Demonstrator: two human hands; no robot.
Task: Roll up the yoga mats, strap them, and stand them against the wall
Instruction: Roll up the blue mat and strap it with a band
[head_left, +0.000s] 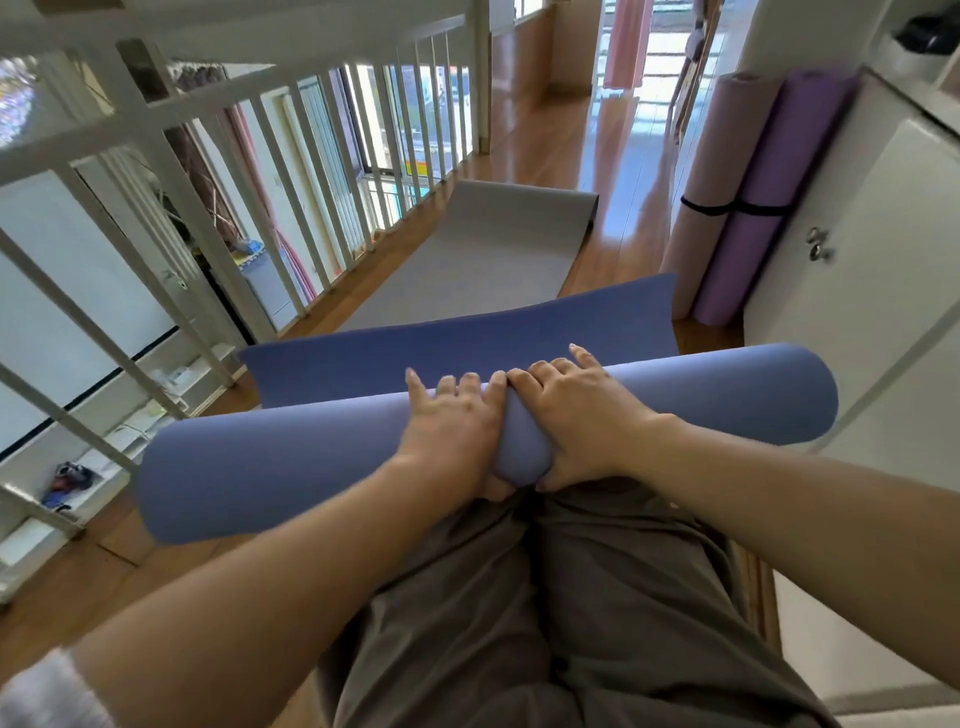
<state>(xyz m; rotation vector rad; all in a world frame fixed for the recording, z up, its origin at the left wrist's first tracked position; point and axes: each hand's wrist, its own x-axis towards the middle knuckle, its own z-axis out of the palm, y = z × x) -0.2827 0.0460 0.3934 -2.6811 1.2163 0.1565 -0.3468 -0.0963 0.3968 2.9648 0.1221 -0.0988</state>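
Now the blue yoga mat (701, 395) lies mostly rolled across the wooden floor (613, 156), its loose end still flat beyond the roll. Both the left hand (452, 431) and the right hand (576, 415) press side by side on its middle, fingers curled over the top and thumbs tucked beneath. Beyond lies an unrolled grey mat (483, 249); a pink rolled mat (722, 156) and a purple rolled mat (779, 171), strapped together, stand against the white cabinet (857, 291).
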